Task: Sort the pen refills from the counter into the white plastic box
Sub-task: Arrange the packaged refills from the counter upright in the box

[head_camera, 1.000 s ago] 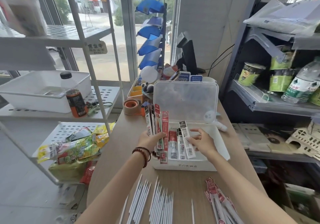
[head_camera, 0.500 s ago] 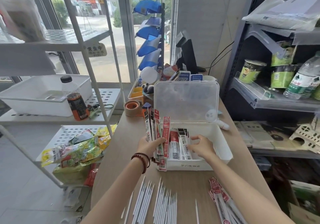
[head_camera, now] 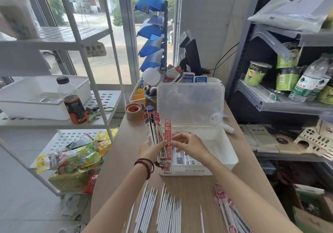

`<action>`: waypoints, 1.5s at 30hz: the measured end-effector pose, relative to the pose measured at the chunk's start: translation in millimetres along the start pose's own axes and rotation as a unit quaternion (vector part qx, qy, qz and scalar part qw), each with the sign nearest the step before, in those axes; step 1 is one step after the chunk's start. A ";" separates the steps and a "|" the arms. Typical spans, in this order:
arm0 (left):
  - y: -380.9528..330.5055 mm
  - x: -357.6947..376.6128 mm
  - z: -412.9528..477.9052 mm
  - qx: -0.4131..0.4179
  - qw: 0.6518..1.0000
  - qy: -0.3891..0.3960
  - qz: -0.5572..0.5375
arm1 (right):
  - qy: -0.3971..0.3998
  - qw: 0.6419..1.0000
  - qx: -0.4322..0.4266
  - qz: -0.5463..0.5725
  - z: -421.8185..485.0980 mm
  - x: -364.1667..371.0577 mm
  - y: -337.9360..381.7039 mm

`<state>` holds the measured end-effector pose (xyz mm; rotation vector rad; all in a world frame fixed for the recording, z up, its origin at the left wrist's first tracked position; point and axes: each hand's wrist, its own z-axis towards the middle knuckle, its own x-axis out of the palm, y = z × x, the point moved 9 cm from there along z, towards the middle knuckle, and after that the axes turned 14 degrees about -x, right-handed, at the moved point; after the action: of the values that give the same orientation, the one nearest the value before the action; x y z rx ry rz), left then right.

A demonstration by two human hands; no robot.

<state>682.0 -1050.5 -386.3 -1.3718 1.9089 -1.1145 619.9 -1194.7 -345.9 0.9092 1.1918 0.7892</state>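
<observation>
The white plastic box (head_camera: 228,150) stands open on the wooden counter (head_camera: 124,153), its clear lid (head_camera: 190,105) upright. Several packaged refills (head_camera: 183,159) lie inside at its left. My left hand (head_camera: 153,149) grips an upright bundle of refill packs (head_camera: 155,130) at the box's left front. My right hand (head_camera: 187,145) hovers over the box and pinches the red refill pack (head_camera: 167,133) at the bundle's right edge. Several loose white refills (head_camera: 162,209) lie on the near counter. More red packaged refills (head_camera: 227,207) lie at the near right.
A tape roll (head_camera: 133,110) and desk clutter with a panda figure (head_camera: 150,90) sit behind the box. A white rack at left carries a bin (head_camera: 27,97), a bottle (head_camera: 72,103) and snack bags (head_camera: 77,155). Grey shelves (head_camera: 288,105) with cups and water bottles stand right.
My right hand has left the packs laid in the box and moved left and up to the red pack in the bundle. The left hand stays put, holding the bundle.
</observation>
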 end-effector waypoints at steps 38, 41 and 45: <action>12.8 -56.1 -8.7 -0.033 0.999 0.027 -0.014 | 0.026 0.949 0.016 -0.313 50.2 43.2 -25.8; 8.3 -51.5 -11.1 -0.019 1.000 0.023 0.005 | -0.029 0.991 -0.005 -0.130 43.6 36.4 -8.6; -3.0 -33.9 -15.4 0.030 0.996 0.009 0.088 | -0.015 1.000 -0.018 -0.019 30.3 39.9 14.2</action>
<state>682.8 -1014.3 -377.3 -1.1409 1.9506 -1.0910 657.0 -1158.2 -346.1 0.8639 1.1622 0.7611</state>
